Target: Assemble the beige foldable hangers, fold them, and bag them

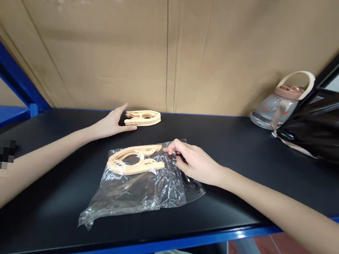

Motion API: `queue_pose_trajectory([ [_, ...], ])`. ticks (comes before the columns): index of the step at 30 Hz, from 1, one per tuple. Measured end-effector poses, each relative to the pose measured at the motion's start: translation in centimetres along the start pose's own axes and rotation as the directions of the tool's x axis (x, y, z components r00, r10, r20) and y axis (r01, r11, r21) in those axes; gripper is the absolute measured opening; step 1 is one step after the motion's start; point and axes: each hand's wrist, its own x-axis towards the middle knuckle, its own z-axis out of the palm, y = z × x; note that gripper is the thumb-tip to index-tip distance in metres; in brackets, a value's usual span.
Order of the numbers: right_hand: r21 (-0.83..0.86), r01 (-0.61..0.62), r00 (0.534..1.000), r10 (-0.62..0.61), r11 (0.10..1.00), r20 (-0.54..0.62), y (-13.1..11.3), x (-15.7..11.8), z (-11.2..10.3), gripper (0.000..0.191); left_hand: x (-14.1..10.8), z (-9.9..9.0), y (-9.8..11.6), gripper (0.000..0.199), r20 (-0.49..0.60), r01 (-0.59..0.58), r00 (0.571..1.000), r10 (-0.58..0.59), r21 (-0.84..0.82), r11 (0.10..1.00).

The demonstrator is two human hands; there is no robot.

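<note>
Pale cream plastic, shaped into a flattened loop with two open prongs, makes up the front piece (141, 167), which sits at the upper part of a clear, crinkled plastic bag (136, 193) on the black tabletop (246, 153). From where I stand I can't tell whether it is inside the film or on top of it. Its long axis runs roughly crosswise, the rounded end to the person's left and the prongs pointing right, straight at the right hand (197, 162). That hand is clearly the nearer one: its fingertips are just beside the upper prong's tip, so the piece lies directly to their left.

The right forearm slants in from the right side, palm turned down, fingers curled over the bag's right part. Whether they pinch the film or merely rest on it, I can't make out.

Farther back, a matching cream plastic looped piece (141, 121) lies near the tan cardboard wall (122, 34), turned the other way, prongs towards the left hand (109, 124). The left arm stretches long and low to reach it, thumb and fingers spread apart, the thumb along its near edge and the fingers beyond its left end; contact is hard to judge.
</note>
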Motion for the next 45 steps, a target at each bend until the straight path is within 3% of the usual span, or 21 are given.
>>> queue_pose_trajectory([
  [3,-0.019,-0.010,1.000,0.009,1.000,-0.026,-0.2,-0.3,-0.9,0.039,1.3,0.5,0.4,0.109,0.037,0.057,0.998,-0.055,-0.047,0.997],
  [6,-0.031,-0.056,0.992,0.052,0.998,-0.119,0.0,-0.4,-1.8,0.041,1.2,1.1,1.3,0.105,0.009,0.015,1.000,-0.014,-0.050,0.999],
  [10,-0.074,-0.113,0.964,0.092,0.991,-0.249,1.4,0.0,-2.1,0.025,-0.1,2.0,3.2,0.101,0.009,-0.083,0.996,0.084,-0.058,0.995],
  [14,-0.175,-0.088,0.963,0.039,0.981,-0.267,3.3,0.6,-1.9,0.014,-1.2,2.6,5.2,0.094,0.056,-0.176,0.982,0.182,-0.100,0.979],
  [17,-0.190,-0.082,0.968,0.033,0.978,-0.248,4.4,0.9,-1.6,0.027,-1.6,2.5,6.2,0.087,0.072,-0.213,0.972,0.223,-0.131,0.968],
  [21,-0.108,-0.151,0.973,0.129,0.983,-0.190,5.5,1.0,-1.3,0.055,-1.8,2.3,6.6,0.084,0.089,-0.237,0.963,0.255,-0.180,0.955],
  [23,-0.078,-0.162,0.976,0.148,0.984,-0.158,5.8,1.1,-1.2,0.058,-1.9,2.2,6.7,0.083,0.087,-0.240,0.962,0.260,-0.194,0.951],
  [28,-0.074,-0.108,0.978,0.093,0.991,-0.187,6.0,1.5,-1.2,0.031,-1.9,2.1,6.7,0.078,0.087,-0.249,0.960,0.268,-0.183,0.951],
  [33,-0.092,-0.127,0.970,0.104,0.988,-0.219,6.3,1.5,-1.3,0.023,-1.8,2.1,6.6,0.062,0.087,-0.291,0.948,0.305,-0.145,0.946],
  [39,-0.083,-0.139,0.965,0.116,0.987,-0.237,6.3,1.4,-1.3,0.013,-1.6,2.3,6.1,0.063,0.079,-0.308,0.943,0.322,-0.154,0.939],
  [45,0.184,-0.132,0.939,0.182,0.974,-0.290,6.6,1.4,-2.0,0.015,-1.5,2.2,5.5,0.073,0.070,-0.242,0.962,0.264,-0.233,0.942],
])
